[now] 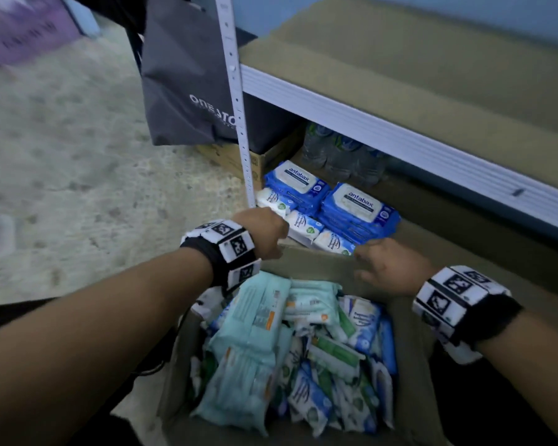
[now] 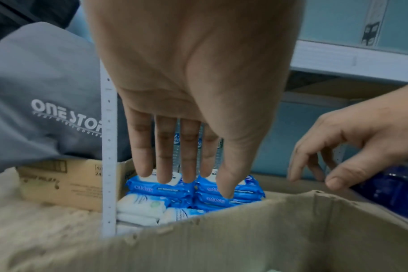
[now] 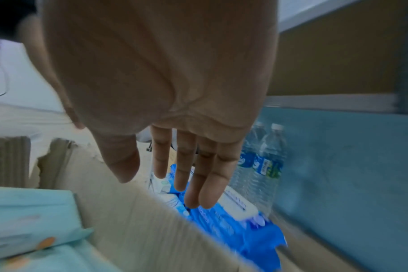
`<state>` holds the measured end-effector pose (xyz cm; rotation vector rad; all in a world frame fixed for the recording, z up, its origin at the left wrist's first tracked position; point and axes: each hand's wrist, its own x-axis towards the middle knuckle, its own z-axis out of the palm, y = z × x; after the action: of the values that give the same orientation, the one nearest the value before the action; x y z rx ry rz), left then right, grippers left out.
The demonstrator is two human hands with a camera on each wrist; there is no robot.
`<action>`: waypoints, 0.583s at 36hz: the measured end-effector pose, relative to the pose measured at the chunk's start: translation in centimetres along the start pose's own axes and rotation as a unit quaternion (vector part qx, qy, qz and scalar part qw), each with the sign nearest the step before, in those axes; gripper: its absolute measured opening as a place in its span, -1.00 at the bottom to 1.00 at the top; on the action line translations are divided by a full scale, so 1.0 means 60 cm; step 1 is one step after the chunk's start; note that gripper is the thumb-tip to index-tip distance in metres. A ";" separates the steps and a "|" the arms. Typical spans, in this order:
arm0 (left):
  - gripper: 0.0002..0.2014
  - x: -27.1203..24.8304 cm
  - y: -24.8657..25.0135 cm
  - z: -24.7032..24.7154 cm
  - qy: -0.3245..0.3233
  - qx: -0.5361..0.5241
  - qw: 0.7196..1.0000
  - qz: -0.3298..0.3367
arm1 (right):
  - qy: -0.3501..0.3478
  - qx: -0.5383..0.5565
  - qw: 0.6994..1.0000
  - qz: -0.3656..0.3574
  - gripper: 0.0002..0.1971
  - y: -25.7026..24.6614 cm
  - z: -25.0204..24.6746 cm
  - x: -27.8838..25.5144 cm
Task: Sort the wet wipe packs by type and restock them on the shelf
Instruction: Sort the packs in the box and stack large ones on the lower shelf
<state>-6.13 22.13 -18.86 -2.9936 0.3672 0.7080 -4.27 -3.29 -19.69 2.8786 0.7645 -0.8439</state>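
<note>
Evidently the restocking was caught between packs: on the bottom board of the shelf [image 1: 432,201], two stacks of blue packs [image 1: 329,201] were already laid side by side, with a row of smaller white packs [image 1: 303,225] set just in front of them, while the box [image 1: 406,365] on the near side was seen to hold a loose heap of pale green, white and blue packs still unsorted. Water bottles [image 1: 339,152] were stood behind the blue stacks. The step in hand was judged to be the return to the box for another pack, so the next move would call for one type to be picked from the heap and matched to its own stack. The blue packs were laid flat, lids up, their long axes running from the near left toward the far right, the printed labels turned the same way; the white packs were laid on a like diagonal. The left hand [image 1: 264,233] was held over the far rim of the box, fingers straight and hanging, nothing grasped. The right hand [image 1: 387,265] was held near the same rim, fingers relaxed and likewise empty.
</note>
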 end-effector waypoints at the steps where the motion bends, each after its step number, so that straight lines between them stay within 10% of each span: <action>1: -0.57 -0.012 0.007 0.009 -0.004 -0.019 1.000 -0.002 | -0.002 0.015 1.000 0.005 -0.63 -0.006 0.006 -0.015; 21: -0.16 -0.135 0.088 0.277 0.012 -0.274 0.934 -0.231 | -0.131 0.125 0.977 0.116 -0.75 -0.030 0.296 -0.086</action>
<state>-21.70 20.37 -30.07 -3.3740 -0.6273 0.8250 -17.68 -7.18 -31.94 2.8950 0.3090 -1.3331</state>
